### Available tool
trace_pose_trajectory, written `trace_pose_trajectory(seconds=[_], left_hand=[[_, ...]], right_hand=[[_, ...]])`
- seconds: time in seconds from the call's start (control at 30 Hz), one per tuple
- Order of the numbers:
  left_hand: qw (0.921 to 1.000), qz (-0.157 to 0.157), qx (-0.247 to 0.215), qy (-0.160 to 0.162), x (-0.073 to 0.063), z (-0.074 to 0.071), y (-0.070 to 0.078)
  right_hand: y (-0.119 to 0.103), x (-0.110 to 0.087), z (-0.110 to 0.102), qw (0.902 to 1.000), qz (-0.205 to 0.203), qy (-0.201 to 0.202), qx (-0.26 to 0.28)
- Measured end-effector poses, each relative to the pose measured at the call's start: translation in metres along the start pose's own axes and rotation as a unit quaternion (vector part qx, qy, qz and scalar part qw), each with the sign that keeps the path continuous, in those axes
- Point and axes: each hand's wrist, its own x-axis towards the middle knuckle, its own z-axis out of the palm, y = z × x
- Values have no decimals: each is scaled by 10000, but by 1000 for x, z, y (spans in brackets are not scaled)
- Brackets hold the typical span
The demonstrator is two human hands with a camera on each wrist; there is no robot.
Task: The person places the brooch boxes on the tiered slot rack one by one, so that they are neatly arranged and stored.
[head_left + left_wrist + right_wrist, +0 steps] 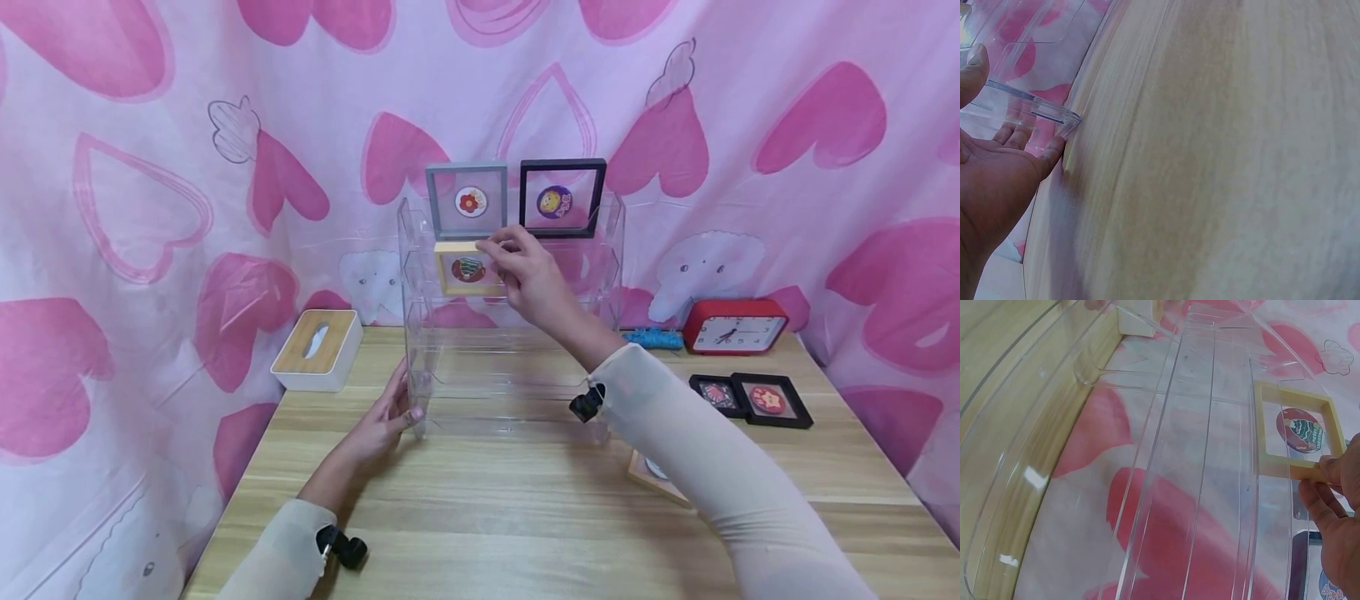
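A clear tiered display rack (510, 337) stands upright on the wooden table. My left hand (378, 423) holds its lower left side, the thumb in front and other fingers behind the panel (1029, 101). Up on the rack, my right hand (534, 279) pinches the right side of a pale wood-coloured display frame (468, 270) with a round Christmas-tree badge inside. In the right wrist view, the frame (1294, 469) stands at an upper tier. Above it on the top tier are a grey frame (469, 202) with a flower badge and a black frame (562, 200) with a purple badge.
At the rack's left is a tissue box (318, 350). On the right are a red clock (737, 326), a blue bundle (654, 337) and two black frames (771, 399). Another wooden frame (658, 479) lies partly under my right sleeve. A heart-patterned curtain (285, 200) hangs behind.
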Motion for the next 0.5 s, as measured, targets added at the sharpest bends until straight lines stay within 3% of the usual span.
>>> trace_pose_trajectory(seconds=[0.13,0.37,0.5], left_hand=[[10000,-13,18,11,0,0,0],[9987,446,198,-124,1,1,1],[9987,451,199,-111,0,2,1]], right_hand=[[1,0,2,10000,-11,23,-18],[4,-1,3,9995,-226,189,-97],[5,-1,3,9994,-254,201,-90]])
